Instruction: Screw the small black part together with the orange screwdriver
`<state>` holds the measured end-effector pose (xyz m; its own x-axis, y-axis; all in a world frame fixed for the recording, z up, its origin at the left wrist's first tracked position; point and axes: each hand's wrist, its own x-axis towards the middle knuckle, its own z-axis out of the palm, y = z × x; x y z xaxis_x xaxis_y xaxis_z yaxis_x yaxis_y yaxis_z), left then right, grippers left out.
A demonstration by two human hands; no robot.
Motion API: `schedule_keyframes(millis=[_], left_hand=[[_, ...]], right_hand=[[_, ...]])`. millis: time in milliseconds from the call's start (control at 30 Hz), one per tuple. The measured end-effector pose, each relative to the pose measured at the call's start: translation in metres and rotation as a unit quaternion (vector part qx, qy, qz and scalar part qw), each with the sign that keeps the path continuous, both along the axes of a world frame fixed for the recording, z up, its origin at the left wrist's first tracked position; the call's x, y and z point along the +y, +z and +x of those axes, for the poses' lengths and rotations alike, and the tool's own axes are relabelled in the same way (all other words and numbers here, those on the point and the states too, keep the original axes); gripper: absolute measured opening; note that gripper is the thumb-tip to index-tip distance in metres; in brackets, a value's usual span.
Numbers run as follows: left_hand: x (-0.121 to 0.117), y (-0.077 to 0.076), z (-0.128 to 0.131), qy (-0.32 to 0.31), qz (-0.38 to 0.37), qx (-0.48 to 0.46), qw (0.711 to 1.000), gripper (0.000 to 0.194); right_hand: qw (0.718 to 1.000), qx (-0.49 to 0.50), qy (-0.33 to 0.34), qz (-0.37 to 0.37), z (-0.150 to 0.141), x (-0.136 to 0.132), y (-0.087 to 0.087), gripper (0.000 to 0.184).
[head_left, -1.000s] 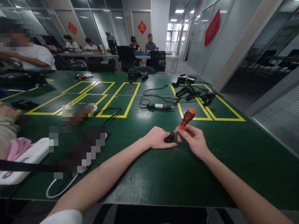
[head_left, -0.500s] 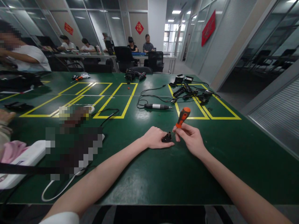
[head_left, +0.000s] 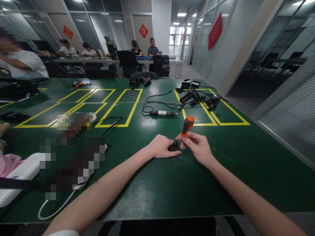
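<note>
Low over the green table [head_left: 137,183], my left hand [head_left: 160,146] is closed around a small black part [head_left: 173,146] with a short post sticking up; its exact kind I cannot make out. My right hand [head_left: 199,147] grips an orange and grey screwdriver [head_left: 188,124] near the lower end of its handle, fingers pinched. The screwdriver leans with its handle up and to the right, its lower end close to the black part's post. Whether the tip touches the post is too small to tell.
Ahead lies a grey and black electric screwdriver [head_left: 163,113] with a trailing cord. Black parts and cables [head_left: 197,97] are heaped at the far right. A white power strip [head_left: 22,178] and blurred items are on the left. Another person [head_left: 27,62] sits at the far left.
The screwdriver has moved left and lower, bringing its lower end closer to the black part. My left hand keeps its hold. The whole view has shifted slightly.
</note>
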<state>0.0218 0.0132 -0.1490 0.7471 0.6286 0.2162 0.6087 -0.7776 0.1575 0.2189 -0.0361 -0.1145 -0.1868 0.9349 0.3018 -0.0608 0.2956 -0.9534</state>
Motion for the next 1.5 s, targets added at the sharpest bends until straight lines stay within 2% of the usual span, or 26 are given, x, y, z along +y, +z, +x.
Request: schedule_keyframes(millis=[233,467,667,833,1000,1300,1500], left_hand=[[0.0003,-0.0020,0.0001,0.010,0.006,0.006,1.000,0.064],[-0.0003,0.0001,-0.0003,0.003,0.006,0.001,1.000,0.060],[-0.0003,0.0005,0.0000,0.003,0.003,0.001,1.000,0.058],[-0.0017,0.0027,0.0003,0.009,0.003,0.011,1.000,0.060],[-0.0018,0.0016,0.0006,0.013,0.007,0.013,1.000,0.060],[-0.0002,-0.0009,0.0005,0.008,0.007,0.003,1.000,0.061],[-0.0002,-0.0014,0.0003,0.007,0.007,-0.005,1.000,0.061]], right_hand=[[0.999,0.051,-0.005,-0.018,-0.0024,0.0013,-0.0065,0.033],[1.000,0.006,-0.006,0.009,-0.0016,0.0020,-0.0001,0.030],[0.999,0.038,-0.010,-0.022,-0.0013,0.0013,-0.0043,0.036],[1.000,0.001,-0.001,-0.010,-0.0002,0.0014,-0.0035,0.032],[1.000,0.016,0.012,-0.011,0.0014,0.0027,-0.0042,0.035],[1.000,0.018,-0.016,-0.004,0.0003,0.0036,-0.0038,0.029],[1.000,0.030,-0.001,-0.003,-0.0001,0.0029,-0.0048,0.034]])
